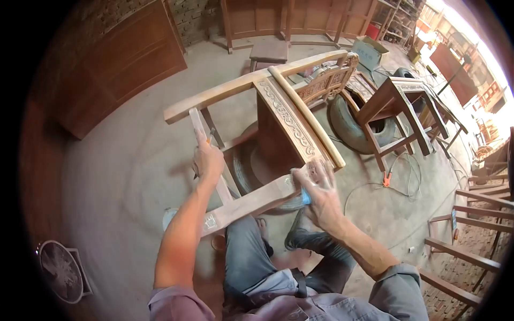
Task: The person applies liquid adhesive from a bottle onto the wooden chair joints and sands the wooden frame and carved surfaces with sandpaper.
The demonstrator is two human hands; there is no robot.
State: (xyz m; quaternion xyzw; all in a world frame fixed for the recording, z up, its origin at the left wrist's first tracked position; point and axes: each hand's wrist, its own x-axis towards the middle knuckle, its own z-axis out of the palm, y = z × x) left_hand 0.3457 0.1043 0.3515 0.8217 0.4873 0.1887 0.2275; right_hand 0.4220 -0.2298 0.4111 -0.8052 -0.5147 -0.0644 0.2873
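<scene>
A wooden chair (pixel 246 206) lies tipped on its side in front of me, its carved apron (pixel 286 117) facing up. My left hand (pixel 209 160) is closed around the bar (pixel 197 122) between its legs; a thin dark item pokes out by the fingers, too small to name. My right hand (pixel 319 195) is bent over the near leg where it meets the carved apron, slightly blurred. A bright blue piece (pixel 305 197) shows beneath that palm; its kind is hidden. Under the chair is a tyre (pixel 243 171).
A second wooden chair (pixel 393 101) rests by another tyre (pixel 342 125) at the right. Cables and an orange connector (pixel 386 179) lie on the floor. Around stand a stool (pixel 269 52), a cardboard box (pixel 369 52), a round fan (pixel 60 270), wooden panels (pixel 126 64) and wooden frames (pixel 466 251).
</scene>
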